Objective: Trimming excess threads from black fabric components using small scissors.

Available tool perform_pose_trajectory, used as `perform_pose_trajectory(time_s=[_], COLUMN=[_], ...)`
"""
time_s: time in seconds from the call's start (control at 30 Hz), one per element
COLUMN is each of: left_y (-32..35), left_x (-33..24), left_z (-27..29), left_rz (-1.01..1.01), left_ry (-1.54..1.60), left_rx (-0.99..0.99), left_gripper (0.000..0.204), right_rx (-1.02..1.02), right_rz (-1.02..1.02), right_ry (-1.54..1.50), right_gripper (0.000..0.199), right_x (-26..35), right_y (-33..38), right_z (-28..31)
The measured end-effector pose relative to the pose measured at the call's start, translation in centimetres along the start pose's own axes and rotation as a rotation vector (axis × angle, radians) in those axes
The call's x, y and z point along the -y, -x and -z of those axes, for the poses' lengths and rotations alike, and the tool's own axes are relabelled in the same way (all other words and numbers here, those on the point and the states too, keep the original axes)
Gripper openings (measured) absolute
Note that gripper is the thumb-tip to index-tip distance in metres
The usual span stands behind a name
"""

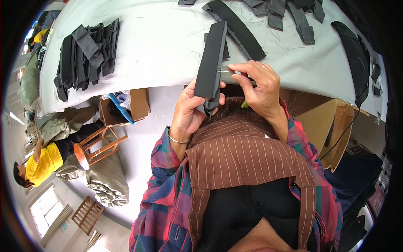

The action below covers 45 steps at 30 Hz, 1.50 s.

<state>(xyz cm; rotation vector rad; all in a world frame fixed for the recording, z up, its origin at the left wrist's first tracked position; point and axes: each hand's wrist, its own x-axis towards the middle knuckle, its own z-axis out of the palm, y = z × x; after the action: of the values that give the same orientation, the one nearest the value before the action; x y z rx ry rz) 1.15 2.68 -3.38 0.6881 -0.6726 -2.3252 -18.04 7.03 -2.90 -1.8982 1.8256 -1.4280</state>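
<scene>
The left hand (189, 110) is pinching the lower end of the black fabric strip (211, 63); its long axis is running upward. The right hand (261, 86) is pinching small scissors (226, 70) at the strip's right edge.

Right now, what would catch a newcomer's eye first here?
The dark fabric strip held upright at centre: the left hand grips its lower end, and the right hand works small snips at its edge. Behind, on the white table, a stack of strips lies at left, with loose strips along the top.
</scene>
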Motion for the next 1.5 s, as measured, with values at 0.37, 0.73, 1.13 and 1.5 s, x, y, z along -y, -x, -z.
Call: perform_pose_trajectory(time_s=[0.37, 0.73, 1.13, 1.5], left_y=[-1.0, -1.2, -0.9, 2.0], left_x=[-0.3, 0.0, 0.4, -2.2], left_z=[-0.7, -1.1, -0.6, -4.6], left_rz=[-0.158, -0.312, -0.38, -0.388], left_ry=[-0.43, -0.845, -0.863, -0.757], left_rx=[-0.19, -0.292, -0.356, -0.155], left_gripper=[0.023, 0.026, 0.023, 0.022], right_rx=[0.124, 0.118, 0.146, 0.083], right_rz=[-0.224, -0.053, -0.112, 0.045], right_ry=[-0.384, -0.169, -0.134, -0.38], right_gripper=[0.017, 0.011, 0.025, 0.032], right_x=[1.2, 1.9, 2.3, 2.6], right_y=[-0.3, -0.8, -1.0, -2.7], right_z=[0.7, -0.4, 0.8, -0.1])
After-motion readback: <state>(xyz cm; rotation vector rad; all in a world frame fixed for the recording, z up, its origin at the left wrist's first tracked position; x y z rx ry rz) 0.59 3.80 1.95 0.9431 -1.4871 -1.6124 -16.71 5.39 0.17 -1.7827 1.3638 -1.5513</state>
